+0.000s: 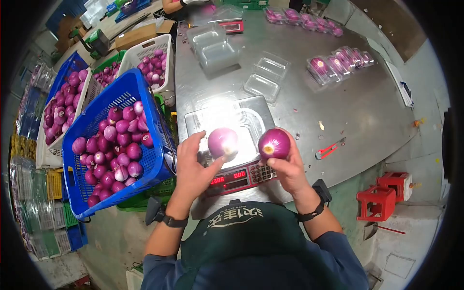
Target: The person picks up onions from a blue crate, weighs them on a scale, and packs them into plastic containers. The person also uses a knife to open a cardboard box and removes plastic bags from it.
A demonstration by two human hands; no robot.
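A large purple onion (221, 140) sits over the metal pan of the red digital scale (237, 180), pale under strong glare. My left hand (190, 162) is beside it with thumb and fingers spread, the thumb tip overlapping the onion's lower edge and the fingertips just left of it. In my right hand (291, 166) is a second, darker purple onion (274, 143), its pale root end turned toward me, above the scale's right side. A clear plastic tray shows faintly under the glare on the pan. Red digits are lit on the scale's display.
To my left stands a blue crate (150, 108) of onions, with a white crate (169, 53) behind. An open clear clamshell (263, 87), stacked containers (215, 50), a red-handled cutter (330, 149) and packed onions (338, 65) lie on the steel table (367, 116). Another person's arm (174, 6) is at the far edge.
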